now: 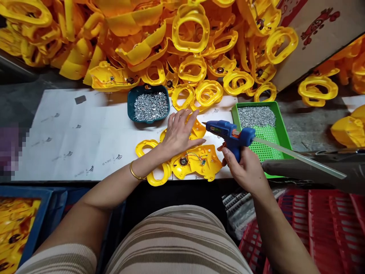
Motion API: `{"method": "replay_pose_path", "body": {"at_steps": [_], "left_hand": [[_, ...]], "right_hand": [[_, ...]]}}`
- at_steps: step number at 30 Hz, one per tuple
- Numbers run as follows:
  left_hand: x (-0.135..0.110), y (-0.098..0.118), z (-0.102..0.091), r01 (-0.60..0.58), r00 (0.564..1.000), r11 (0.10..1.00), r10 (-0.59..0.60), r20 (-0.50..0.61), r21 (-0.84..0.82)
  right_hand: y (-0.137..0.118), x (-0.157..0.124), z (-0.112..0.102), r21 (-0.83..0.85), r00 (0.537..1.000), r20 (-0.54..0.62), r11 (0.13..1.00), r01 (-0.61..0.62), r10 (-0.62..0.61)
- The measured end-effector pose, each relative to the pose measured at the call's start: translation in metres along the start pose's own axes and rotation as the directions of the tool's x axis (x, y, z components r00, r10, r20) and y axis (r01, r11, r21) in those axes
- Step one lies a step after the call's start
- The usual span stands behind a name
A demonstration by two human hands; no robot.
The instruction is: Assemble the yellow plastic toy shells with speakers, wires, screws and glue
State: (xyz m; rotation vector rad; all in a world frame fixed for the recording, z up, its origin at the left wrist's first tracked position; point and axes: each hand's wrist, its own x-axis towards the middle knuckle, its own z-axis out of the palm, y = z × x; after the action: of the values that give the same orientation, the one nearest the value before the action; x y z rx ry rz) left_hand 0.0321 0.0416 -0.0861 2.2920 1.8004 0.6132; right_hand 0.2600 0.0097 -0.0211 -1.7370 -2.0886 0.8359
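Observation:
My left hand (180,133) lies flat, fingers spread, on a yellow plastic shell (196,161) that rests on the white sheet (85,137). The shell lies open side up, showing a small round speaker, thin wires and a tiny circuit board. My right hand (245,167) grips a blue glue gun (228,135) by its handle, nozzle pointing left towards my left hand. A long clear glue stick (299,158) juts out of the back of the gun to the right. A second yellow handle piece (155,173) lies just left of the shell.
A dark teal tray of small screws (149,106) sits behind my left hand. A green tray (281,131) with more screws stands on the right. A big heap of yellow shells (185,42) fills the back, beside a cardboard box (316,34). Red crates (313,220) sit lower right, a blue bin (34,213) lower left.

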Motion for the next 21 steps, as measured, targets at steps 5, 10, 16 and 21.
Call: {"method": "replay_pose_path", "body": {"at_steps": [5,10,16,21], "left_hand": [[-0.0013,0.0000,0.0009,0.011,1.000,0.998,-0.012,-0.016,-0.063],[-0.0005,-0.0007,0.0004,0.019,1.000,0.997,-0.019,0.002,-0.081],[-0.0013,0.0007,-0.0008,0.028,1.000,0.997,-0.028,0.003,-0.078],[-0.0010,-0.0005,-0.0018,0.018,1.000,0.997,-0.018,-0.001,-0.079]], "right_hand": [[0.0016,0.0003,-0.0041,0.011,0.999,0.042,1.000,-0.023,0.023],[0.0000,0.0007,-0.0068,0.037,0.996,0.069,0.997,-0.062,0.060],[0.0003,0.0051,-0.0034,-0.003,0.996,0.082,0.999,-0.046,0.046],[0.0027,0.0060,-0.0029,-0.006,0.992,0.110,0.998,-0.069,0.069]]}}
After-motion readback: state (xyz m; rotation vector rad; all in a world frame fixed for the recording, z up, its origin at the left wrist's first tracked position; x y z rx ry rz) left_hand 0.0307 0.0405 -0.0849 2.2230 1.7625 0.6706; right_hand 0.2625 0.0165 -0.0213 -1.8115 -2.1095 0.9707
